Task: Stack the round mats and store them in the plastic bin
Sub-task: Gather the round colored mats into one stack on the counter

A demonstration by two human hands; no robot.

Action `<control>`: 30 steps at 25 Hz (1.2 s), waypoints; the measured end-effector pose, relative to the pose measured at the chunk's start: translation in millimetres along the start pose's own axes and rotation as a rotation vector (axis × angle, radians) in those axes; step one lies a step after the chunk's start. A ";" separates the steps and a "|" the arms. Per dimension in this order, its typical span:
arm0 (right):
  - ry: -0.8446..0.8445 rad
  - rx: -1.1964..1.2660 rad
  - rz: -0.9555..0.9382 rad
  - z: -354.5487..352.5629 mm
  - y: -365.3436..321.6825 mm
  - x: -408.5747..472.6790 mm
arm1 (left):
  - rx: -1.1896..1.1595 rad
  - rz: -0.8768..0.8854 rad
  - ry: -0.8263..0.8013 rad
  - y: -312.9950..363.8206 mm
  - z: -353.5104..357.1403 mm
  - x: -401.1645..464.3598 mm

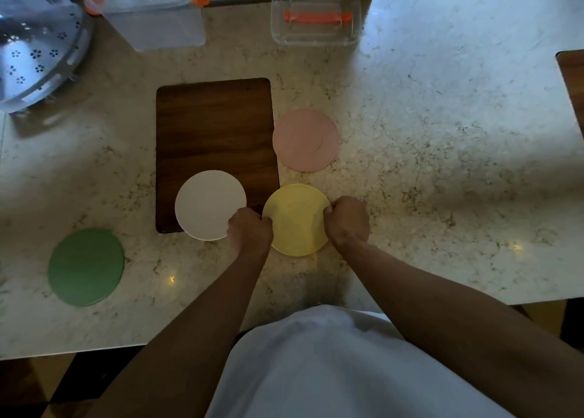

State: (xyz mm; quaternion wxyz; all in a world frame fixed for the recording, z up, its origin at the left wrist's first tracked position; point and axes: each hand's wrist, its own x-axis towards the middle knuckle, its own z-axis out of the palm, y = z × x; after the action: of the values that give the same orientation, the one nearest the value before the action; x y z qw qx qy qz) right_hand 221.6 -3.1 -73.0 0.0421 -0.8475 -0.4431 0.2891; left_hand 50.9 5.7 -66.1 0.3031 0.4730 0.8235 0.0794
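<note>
Head view, looking straight down on a pale marble counter [442, 117], and both hands are on the yellow mat [297, 220] at lower centre: left hand [249, 229] pinching its left edge, right hand [347, 220] clamped on its right edge, fingers curled tight. That mat looks slightly bowed between the two grips; whether it is off the counter I cannot tell. White mat [210, 204] sits just left of it, lying half on the dark wooden board [215, 133] and half over the board's lower edge, with the left hand covering its lower right rim. Pink mat [306, 139] lies flat above the yellow one, just beside the board's right edge, apart from the others. Green mat [86, 267] is well off on its own at lower left, flat on the counter. Up top, a clear bin [151, 13] with orange clips stands at upper left of centre, and a clear lid [316, 16] with an orange handle lies to its right. A perforated metal dome [38, 57] fills the upper left corner. Four mats, none stacked yet, none in the bin
</note>
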 end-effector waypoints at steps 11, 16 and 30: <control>-0.055 0.157 0.020 -0.9 0.2 7.8 | -0.132 -0.036 -0.083 -2.6 -4.8 7.9; -0.047 0.405 -0.004 -4.1 8.3 6.7 | -0.264 -0.069 -0.148 3.2 -9.2 17.6; 0.026 0.452 -0.074 -56.9 -24.3 95.9 | -0.448 0.001 -0.248 85.4 -19.8 97.6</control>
State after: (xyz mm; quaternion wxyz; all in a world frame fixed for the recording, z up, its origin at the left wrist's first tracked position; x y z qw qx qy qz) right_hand 276.2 96.4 -61.3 0.2471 -0.8035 -0.3973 0.3681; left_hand 65.9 135.6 -56.0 0.4990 0.4004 0.7417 0.2014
